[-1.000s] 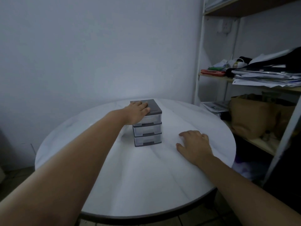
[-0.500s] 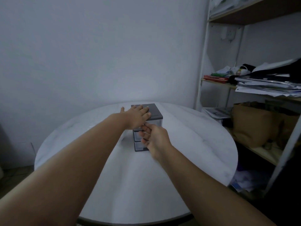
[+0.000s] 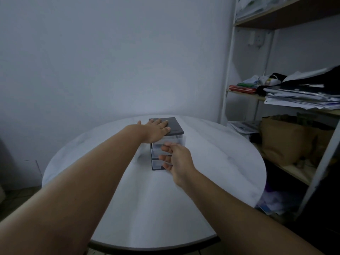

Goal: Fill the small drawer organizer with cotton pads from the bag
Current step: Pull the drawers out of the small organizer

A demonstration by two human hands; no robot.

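- Left hand [image 3: 156, 130] flat and open on the dark lid of the small drawer organizer [image 3: 166, 142], pressing down, holding nothing; organizer near the middle of the round white table [image 3: 128, 208], toward 12 o'clock from the wearer.
- Right hand [image 3: 176, 159] at the front of the organizer, fingers [image 3: 165, 149] narrowly curled at the top drawer [image 3: 176, 139]; cannot tell if really gripped, because the hand covers the drawer front.
- Top drawer seemingly a little out at the 3 o'clock side; blurred, so not sure.
- Possible trouble: too strong pull, then whole drawer out of the frame, or light organizer sliding or tipping toward 6 o'clock if the left palm relaxes.
- Bag of cotton pads not visible on the table; impossible to say where.
- Shelf unit [image 3: 228, 70] at 3 o'clock with papers and a brown paper bag [image 3: 283, 138]; dim light, contents hard to read.
- Middle and bottom drawers mostly hidden behind the right hand.
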